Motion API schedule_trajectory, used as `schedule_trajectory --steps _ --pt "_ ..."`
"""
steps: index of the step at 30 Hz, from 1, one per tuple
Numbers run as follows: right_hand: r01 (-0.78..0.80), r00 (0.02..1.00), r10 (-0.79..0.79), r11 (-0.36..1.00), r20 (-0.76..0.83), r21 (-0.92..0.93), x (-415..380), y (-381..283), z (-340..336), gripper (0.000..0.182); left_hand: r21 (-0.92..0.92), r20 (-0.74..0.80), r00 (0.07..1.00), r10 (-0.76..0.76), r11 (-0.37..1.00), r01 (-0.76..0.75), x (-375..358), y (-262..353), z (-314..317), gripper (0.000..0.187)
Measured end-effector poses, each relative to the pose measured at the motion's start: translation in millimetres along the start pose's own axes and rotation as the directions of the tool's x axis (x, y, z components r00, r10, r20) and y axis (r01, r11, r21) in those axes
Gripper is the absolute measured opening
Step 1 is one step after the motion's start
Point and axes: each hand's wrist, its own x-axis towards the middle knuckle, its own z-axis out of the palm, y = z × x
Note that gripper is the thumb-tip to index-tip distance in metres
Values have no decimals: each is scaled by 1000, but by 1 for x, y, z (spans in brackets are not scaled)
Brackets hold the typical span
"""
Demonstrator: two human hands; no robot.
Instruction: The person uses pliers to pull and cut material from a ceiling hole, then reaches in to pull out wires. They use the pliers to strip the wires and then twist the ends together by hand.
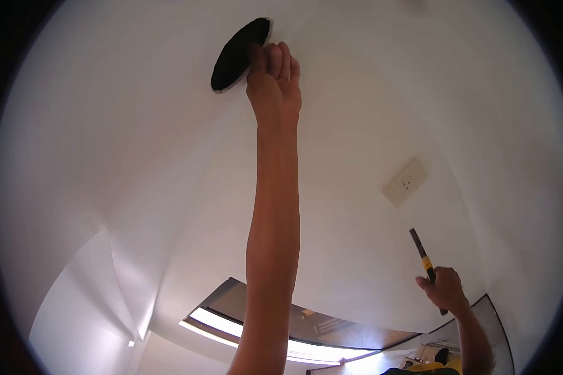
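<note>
While the left hand (273,84) is up at the dark oval hole (233,57), the right hand (447,289) grips a narrow tool (418,246) lower down, well apart from it. Left: thumb overlaps the hole's right side, fingers (285,59) curled just beside the rim (218,92). Can't tell if they pinch the edge or anything small. Right: closed round the dark handle, thumb out to the side, yellow band just above the grip. Exact tool type unclear.

Hole sits near the top edge of the view in the white surface (350,119); wall or ceiling, can't say. Socket plate (405,182) is on the same surface, between hole and tool, and the tool tip points up roughly its way.

Handling, my take: rim looks a bit rough, so light contact, no prying; a hard pull could chip it. Inside of the hole is just black, so feel gently and don't push the thumb in blind. Left arm is near full stretch, so control is likely weak; a closer stance would help. Tool grip looks secure; best to have the tip clear of the plate and the left forearm, wrist straight, no swinging.
</note>
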Motion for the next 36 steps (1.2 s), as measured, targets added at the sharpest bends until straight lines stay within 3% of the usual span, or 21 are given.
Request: schedule_trajectory --steps 3,5,6,7,8,10,11,12,14,16,18,19,20,22,23,26,28,30,31,33,36 --pt "9 995 -19 995 98 104 7 14 8 29 76 71 997 44 996 -50 15 -10 -32 18" --pt "29 999 -33 986 19 164 9 46 29 15 171 113 993 46 983 -65 6 -24 -43 24" --pt "33 999 -39 983 28 181 7 61 35 15 461 169 972 165 858 -226 -3 -30 -48 33" --pt "64 997 -70 970 18 234 3 75 38 11 685 265 929 260 627 -371 -10 -35 -48 44" --pt "92 995 -98 953 8 287 0 85 42 9 693 274 928 252 617 -373 -15 -38 -44 44" --pt "39 995 -74 908 70 416 2 98 52 9 635 511 700 499 330 -699 -23 -44 -28 56" --pt "-20 990 -55 852 128 523 -2 104 52 11 551 562 615 553 304 -777 -21 -45 -14 54" --pt "-9 990 -68 847 126 531 -8 109 48 11 549 573 607 551 292 -783 -21 -45 7 54" --pt "75 967 -204 800 151 596 -16 118 34 15 389 745 419 520 171 -905 -14 -50 51 51" --pt "67 955 -231 779 186 624 -17 124 21 14 398 718 421 554 169 -902 -10 -59 81 38" --pt "221 934 -344 775 101 593 -13 122 13 15 587 655 454 604 -28 -809 -9 -62 94 22" --pt "223 933 -347 772 100 595 -9 119 13 15 585 658 451 602 -32 -810 -16 -62 105 22" --pt "175 948 -298 781 112 599 -8 117 14 17 748 593 560 578 -139 -649 -27 -62 115 20" --pt "139 956 -264 791 126 596 -2 114 17 19 860 501 642 580 -257 -440 -29 -60 111 21" --pt "194 961 -268 829 68 525 3 111 22 21 735 661 473 582 -377 -563 -18 -57 95 19" --pt "314 945 -321 837 -62 449 6 99 34 28 575 790 241 564 -543 -612 -26 -51 58 14" --pt "375 926 -349 810 -143 451 9 85 25 34 431 901 327 284 -504 -749 -60 -39 32 14" --pt "322 932 -344 641 -114 697 10 57 5 50 784 617 774 139 -34 -619 -106 -37 0 21" --pt "322 933 -342 641 -116 697 11 47 -5 50 904 422 904 -66 112 -413 -133 -35 -13 24" --pt "326 880 -474 566 -24 757 14 37 -20 67 903 429 833 -349 171 -394 -184 -47 -54 40" --pt "428 834 -551 677 28 600 10 39 -26 66 945 327 814 -480 145 -294 -264 -75 -89 44"
